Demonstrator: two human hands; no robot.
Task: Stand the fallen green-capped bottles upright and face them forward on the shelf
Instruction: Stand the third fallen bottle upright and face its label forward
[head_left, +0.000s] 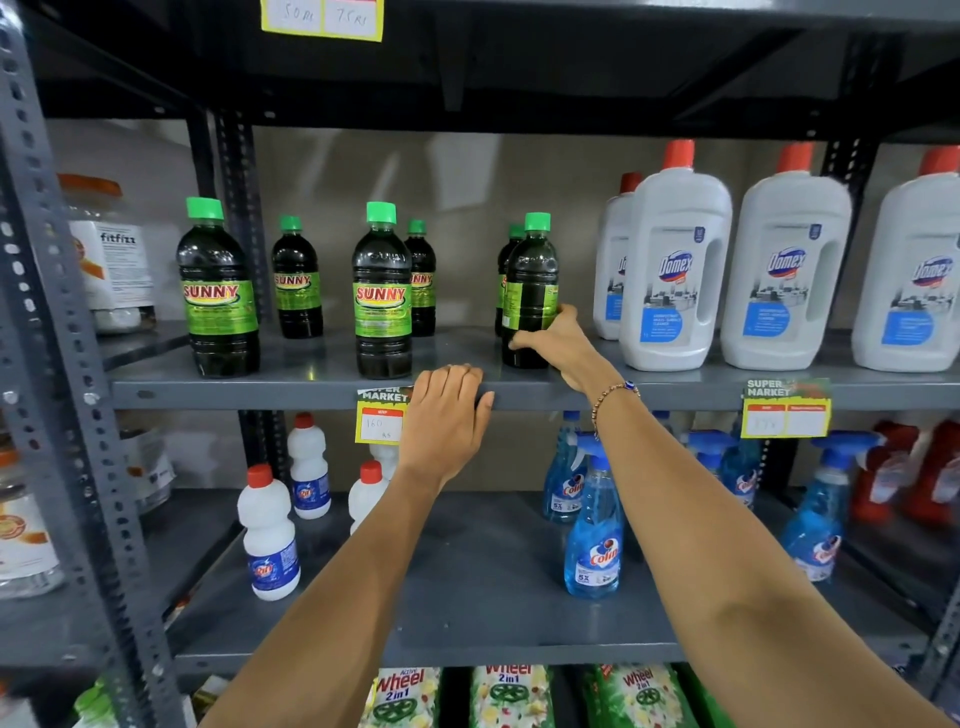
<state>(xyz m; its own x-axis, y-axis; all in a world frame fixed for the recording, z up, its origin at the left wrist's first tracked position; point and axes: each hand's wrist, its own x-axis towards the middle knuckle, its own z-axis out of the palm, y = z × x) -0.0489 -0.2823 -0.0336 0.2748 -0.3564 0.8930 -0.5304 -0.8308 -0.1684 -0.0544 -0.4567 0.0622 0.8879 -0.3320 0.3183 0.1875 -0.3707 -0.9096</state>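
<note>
Several dark green-capped SUNNY bottles stand upright on the grey middle shelf. Two front ones, at the left and in the middle, show their labels forward; smaller-looking ones stand behind them. My right hand grips the lower part of the rightmost front bottle, which stands upright with its label turned sideways. Another bottle is mostly hidden behind it. My left hand rests with curled fingers on the shelf's front edge and holds nothing.
White red-capped Domex jugs stand close to the right of the held bottle. A price tag hangs by my left hand. Blue spray bottles and white bottles fill the shelf below. A steel upright borders the left.
</note>
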